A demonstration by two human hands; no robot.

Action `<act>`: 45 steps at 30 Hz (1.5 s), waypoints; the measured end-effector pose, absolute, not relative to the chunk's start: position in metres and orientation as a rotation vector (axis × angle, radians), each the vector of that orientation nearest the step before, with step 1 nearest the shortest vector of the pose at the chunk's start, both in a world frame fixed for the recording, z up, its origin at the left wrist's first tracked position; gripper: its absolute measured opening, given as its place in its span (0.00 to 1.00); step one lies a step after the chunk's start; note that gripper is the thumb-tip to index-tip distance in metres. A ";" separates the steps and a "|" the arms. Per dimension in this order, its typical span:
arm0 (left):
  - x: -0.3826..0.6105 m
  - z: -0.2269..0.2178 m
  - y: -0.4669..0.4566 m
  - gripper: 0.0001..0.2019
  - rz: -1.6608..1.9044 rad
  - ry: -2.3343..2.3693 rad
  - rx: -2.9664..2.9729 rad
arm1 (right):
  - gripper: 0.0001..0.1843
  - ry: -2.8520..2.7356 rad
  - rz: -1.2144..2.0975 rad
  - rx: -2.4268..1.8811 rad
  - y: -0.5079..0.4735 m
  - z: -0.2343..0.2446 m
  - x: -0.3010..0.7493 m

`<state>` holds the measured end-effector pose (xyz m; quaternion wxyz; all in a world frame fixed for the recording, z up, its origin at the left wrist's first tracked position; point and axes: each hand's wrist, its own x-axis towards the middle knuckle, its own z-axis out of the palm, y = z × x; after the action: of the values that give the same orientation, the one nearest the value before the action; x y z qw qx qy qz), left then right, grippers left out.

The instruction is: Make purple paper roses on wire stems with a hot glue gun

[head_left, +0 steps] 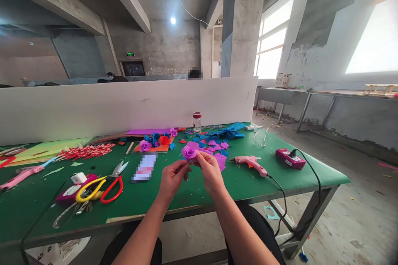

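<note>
A purple paper rose (189,151) is held up between my two hands over the green table. My left hand (174,174) pinches it from below, at its base. The fingers of my right hand (209,169) close on the right side of its petals. Behind the rose lie loose purple paper petals (220,160), partly hidden by my right hand. Finished paper flowers in purple, blue and red (164,139) rest on an orange sheet farther left.
A pink glue gun (251,162) lies at right, its cord running to a purple power strip (290,159). Scissors (115,180) lie at left. A glass jar (197,122) stands near the white partition (124,105). Blue paper pieces (228,131) spread at the back.
</note>
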<state>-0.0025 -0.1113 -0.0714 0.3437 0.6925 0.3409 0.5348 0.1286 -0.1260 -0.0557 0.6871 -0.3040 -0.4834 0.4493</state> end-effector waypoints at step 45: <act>-0.013 -0.075 -0.099 0.15 1.524 0.807 1.404 | 0.13 -0.816 1.435 -0.405 -0.123 -0.073 0.109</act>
<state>-0.0128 -0.0989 -0.0747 0.4432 0.5660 0.3252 0.6144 0.1086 -0.1233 -0.0730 0.6601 -0.1791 -0.3607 0.6341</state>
